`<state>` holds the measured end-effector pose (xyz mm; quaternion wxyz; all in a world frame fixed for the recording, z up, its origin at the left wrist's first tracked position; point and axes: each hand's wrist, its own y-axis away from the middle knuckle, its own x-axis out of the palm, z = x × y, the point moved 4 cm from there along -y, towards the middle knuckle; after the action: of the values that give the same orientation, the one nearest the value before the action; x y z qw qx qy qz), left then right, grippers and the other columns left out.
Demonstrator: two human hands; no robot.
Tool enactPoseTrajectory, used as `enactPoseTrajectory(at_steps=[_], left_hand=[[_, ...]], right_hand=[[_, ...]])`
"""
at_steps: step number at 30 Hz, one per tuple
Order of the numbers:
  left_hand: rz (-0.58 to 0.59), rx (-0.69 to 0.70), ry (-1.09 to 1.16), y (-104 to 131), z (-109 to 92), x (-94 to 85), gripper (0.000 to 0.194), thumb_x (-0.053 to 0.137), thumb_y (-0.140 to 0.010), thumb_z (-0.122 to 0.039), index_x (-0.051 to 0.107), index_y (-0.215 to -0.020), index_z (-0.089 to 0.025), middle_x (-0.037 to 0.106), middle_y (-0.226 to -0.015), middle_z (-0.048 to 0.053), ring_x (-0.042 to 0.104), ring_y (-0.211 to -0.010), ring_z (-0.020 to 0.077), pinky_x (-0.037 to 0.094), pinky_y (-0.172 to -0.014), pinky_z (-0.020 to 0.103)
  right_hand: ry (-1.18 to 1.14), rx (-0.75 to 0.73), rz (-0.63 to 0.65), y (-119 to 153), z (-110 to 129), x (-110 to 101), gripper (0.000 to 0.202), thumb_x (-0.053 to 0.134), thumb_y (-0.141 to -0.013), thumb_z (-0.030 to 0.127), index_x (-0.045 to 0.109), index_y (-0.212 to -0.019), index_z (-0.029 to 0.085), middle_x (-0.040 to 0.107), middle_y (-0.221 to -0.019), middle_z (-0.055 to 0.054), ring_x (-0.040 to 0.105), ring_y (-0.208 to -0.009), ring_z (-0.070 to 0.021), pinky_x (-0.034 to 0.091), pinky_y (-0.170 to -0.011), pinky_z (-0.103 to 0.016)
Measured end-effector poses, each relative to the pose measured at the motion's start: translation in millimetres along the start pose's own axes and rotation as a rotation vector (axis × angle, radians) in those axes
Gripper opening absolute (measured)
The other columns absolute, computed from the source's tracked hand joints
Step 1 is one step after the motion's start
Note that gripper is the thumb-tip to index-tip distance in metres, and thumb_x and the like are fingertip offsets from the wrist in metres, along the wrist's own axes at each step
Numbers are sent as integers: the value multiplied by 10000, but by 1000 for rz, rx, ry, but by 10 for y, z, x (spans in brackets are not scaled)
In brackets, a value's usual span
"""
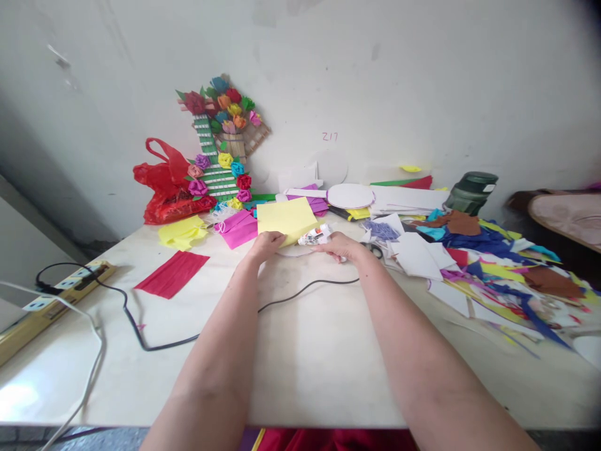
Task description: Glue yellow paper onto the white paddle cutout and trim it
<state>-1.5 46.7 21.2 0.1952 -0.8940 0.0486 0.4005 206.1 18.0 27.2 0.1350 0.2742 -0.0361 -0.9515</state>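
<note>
My right hand (340, 246) is wrapped round a white glue gun (315, 235) with dark and orange markings, its tip pointing left over a yellow sheet (286, 219). My left hand (270, 244) has its fingers closed at the near left edge of that sheet. Just below the sheet, between both hands, shows the curved rim of a white paper piece (293, 252). A black cable (310, 285) runs under my left forearm towards my right arm, where its end is hidden. Scissors (375, 250) lie partly hidden right of my right hand.
Left are a power strip (70, 291), red crepe paper (172, 274) and yellow paper (183, 233). Behind stand a red bag (164, 181) and a guitar-shaped craft (216, 166) with paper flowers. Paper scraps (507, 269) heap on the right near a green bottle (472, 191).
</note>
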Motion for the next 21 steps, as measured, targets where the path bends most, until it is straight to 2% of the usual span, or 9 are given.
enactPoseTrajectory(at_steps=[6,12,17,21], left_hand=[[-5,16,15,-8,10,6,356,413,-744,-422,383,-498,-166,283,-489,-38,284,-514,92,207,-464,223],[1,8,19,-8,15,8,356,412,-742,-431,373,-500,-173,267,-483,-41,272,-510,95,199,-470,233],[-4,4,37,-14,41,15,359,416,-739,-439,368,-504,-172,266,-492,-43,269,-508,92,197,-471,233],[-7,11,49,-29,68,25,360,417,-738,-441,360,-507,-171,259,-495,-44,262,-507,89,189,-473,236]], right_hand=[[60,26,-27,54,18,-105,327,685,-596,371,427,-536,180,357,-324,66,336,-293,-68,292,-330,-216],[75,21,-62,-15,-114,-193,333,678,-601,410,457,-540,169,397,-318,43,357,-297,-76,292,-327,-215],[-33,-26,-2,-5,-136,-214,329,695,-592,413,552,-690,133,583,-510,-16,420,-351,-68,310,-311,-188],[-84,-72,57,52,-71,-201,353,666,-629,428,574,-783,124,641,-622,-49,497,-440,-83,323,-330,-164]])
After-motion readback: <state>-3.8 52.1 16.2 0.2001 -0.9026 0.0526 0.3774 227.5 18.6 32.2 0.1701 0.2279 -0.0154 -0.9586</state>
